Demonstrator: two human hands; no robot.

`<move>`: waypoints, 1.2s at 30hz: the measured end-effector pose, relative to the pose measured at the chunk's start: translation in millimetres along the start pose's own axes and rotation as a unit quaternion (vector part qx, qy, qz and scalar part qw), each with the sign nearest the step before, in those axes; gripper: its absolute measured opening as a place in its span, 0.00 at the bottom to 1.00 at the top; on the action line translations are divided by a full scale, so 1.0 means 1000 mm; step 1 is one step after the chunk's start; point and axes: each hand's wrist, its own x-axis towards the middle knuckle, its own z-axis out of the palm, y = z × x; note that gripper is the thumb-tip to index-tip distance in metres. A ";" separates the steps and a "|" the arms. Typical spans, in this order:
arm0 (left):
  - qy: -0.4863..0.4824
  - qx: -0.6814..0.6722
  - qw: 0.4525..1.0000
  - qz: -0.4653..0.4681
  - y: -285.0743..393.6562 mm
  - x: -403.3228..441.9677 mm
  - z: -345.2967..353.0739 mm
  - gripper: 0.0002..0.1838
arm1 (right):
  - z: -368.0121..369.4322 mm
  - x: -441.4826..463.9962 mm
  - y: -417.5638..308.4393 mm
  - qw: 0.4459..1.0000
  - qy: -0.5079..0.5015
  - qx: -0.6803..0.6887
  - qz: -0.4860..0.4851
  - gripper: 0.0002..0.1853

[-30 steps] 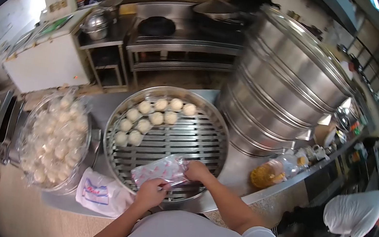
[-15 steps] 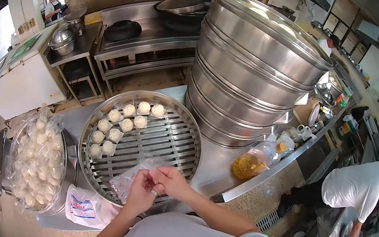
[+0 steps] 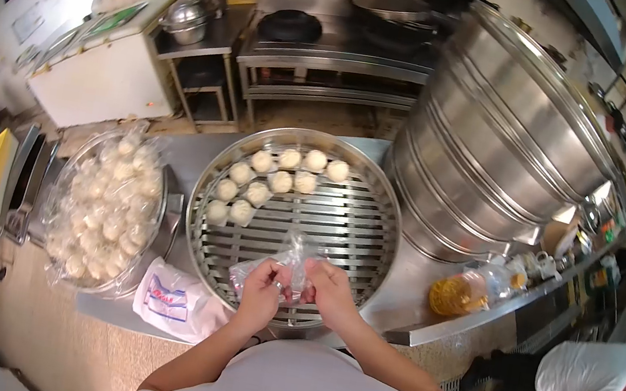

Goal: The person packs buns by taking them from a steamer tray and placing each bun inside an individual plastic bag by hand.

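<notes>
Eleven round white buns lie in two curved rows inside a large round metal steamer tray with slatted bottom, and they fill its rim side from nine o'clock to about one o'clock. The rest of the slats has no bun on it. At six o'clock of this tray, above the slats, is the clear, crinkled plastic bag; I cannot tell if it touches them, nor what is inside.

The left hand and the right hand both pinch this bag, with the fingers curled in and the two grips near each other. If the fingertips meet, I cannot tell, because the film covers them.

The step in hand, in my judgement, is working at the plastic film itself; opening or closing, the picture does not decide. The next move seems to call for a fine touch: one hand should keep the film steady, while the other separates the layers, without pulling so hard that it tears over the slats.

On the grey metal counter, the big heap of bagged white buns stands at nine o'clock from the tray, and the white plastic bag with blue and red print lies between seven and eight o'clock.
</notes>
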 end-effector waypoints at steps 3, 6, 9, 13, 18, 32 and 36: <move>0.054 -0.145 0.986 -0.055 0.028 -0.004 0.005 0.06 | 0.003 0.013 0.020 0.988 -0.030 -0.128 -0.082 0.15; 0.068 0.074 0.993 -0.054 0.021 0.002 -0.013 0.08 | 0.019 0.013 0.010 0.964 -0.099 -0.218 -0.119 0.09; 0.111 0.286 0.952 0.005 -0.001 0.016 -0.064 0.07 | 0.009 0.042 0.022 0.945 -0.052 -0.297 -0.129 0.09; 0.171 0.565 0.805 0.056 0.023 0.024 -0.108 0.03 | 0.020 0.101 0.007 0.976 -0.089 -0.186 -0.073 0.12; 0.335 0.140 0.927 -0.093 0.054 0.037 -0.133 0.25 | 0.075 0.199 0.034 0.875 -0.093 -0.386 -0.277 0.06; 0.251 -0.275 0.917 -0.146 0.008 0.082 -0.123 0.33 | 0.070 0.209 0.066 0.950 -0.126 -0.267 -0.104 0.19; 0.220 -0.294 0.911 -0.188 -0.015 0.089 -0.135 0.27 | 0.063 0.241 0.061 0.896 -0.087 -0.380 -0.215 0.18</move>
